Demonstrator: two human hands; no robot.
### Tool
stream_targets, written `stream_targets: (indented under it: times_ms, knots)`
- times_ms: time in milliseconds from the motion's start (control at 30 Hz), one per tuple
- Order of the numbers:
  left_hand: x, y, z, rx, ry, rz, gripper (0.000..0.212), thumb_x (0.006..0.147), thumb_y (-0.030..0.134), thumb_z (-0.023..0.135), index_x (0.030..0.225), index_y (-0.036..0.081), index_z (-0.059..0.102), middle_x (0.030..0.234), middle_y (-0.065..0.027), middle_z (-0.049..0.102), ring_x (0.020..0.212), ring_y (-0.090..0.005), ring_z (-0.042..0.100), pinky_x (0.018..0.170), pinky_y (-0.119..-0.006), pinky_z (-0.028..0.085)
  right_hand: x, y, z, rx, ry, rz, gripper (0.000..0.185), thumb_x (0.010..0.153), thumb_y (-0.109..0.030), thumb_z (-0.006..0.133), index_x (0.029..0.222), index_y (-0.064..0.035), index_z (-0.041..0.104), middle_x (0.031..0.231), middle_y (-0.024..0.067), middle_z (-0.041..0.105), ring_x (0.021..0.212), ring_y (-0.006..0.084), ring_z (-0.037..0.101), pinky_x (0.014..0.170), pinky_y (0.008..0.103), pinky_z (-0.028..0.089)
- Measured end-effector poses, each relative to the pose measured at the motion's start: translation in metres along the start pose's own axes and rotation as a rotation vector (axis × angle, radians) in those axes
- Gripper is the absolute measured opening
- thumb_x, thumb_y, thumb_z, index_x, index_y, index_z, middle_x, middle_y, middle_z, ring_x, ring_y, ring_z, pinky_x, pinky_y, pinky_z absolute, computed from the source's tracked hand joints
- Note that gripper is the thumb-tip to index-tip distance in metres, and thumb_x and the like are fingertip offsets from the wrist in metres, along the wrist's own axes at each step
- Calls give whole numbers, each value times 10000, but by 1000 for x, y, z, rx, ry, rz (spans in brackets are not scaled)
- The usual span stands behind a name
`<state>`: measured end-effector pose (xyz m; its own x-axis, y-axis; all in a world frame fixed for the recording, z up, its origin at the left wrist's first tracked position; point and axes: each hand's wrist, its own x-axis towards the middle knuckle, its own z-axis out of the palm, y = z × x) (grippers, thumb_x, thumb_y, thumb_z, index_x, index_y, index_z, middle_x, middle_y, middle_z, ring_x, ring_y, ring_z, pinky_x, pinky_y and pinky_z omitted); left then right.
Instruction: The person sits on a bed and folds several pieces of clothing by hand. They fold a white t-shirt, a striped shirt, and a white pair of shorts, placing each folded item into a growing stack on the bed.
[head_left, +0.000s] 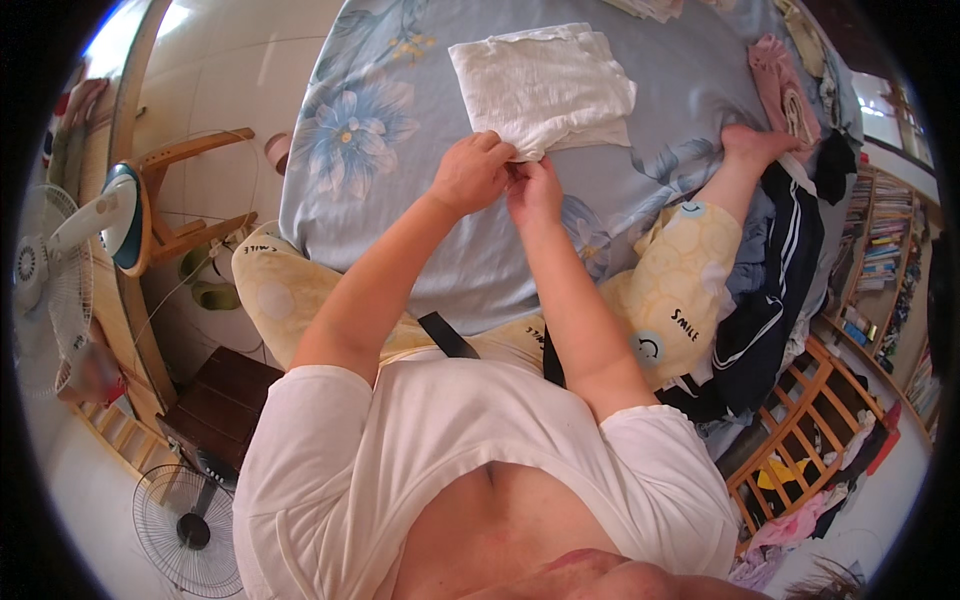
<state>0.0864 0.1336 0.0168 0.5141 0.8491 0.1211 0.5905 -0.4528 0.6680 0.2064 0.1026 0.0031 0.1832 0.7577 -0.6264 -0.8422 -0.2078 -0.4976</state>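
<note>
A folded white cloth garment (547, 86) lies on the blue floral bedsheet (420, 195) in front of my crossed legs. My left hand (474, 172) grips its near edge, thumb and fingers bent around the fabric. Close beside it, my right hand (535, 193) pinches the same edge, and the two hands almost touch at the fingertips. The cloth is bunched and slightly raised where they hold it, while its far part rests flat in layers. My fingers hide the exact fold between them.
Dark trousers with white stripes (780, 277) and a pink garment (784, 90) lie on the right. A standing fan (112, 214), a wooden stool (195, 150) and green slippers (214, 292) are on the left. Another person (94, 367) is at the left edge.
</note>
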Motion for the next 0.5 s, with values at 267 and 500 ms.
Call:
stream_targets:
  times_ms: [267, 500]
  knots:
    - [64, -45, -4, -24, 657, -363, 388, 743, 195, 665, 1085, 67, 535, 1095, -184, 521, 966, -361, 528, 833, -411, 446, 0, -8, 5, -190, 80, 95, 300, 877, -89, 547, 1167, -64, 476, 1100, 68, 564, 970, 208, 575, 844, 377, 471]
    - [87, -75, -25, 41, 204, -672, 342, 750, 217, 656, 1030, 57, 542, 910, -150, 599, 881, -315, 576, 766, -374, 475, 12, -10, -4, -166, 84, 168, 277, 888, -140, 568, 1145, -73, 490, 1063, 68, 588, 980, 224, 580, 866, 402, 473]
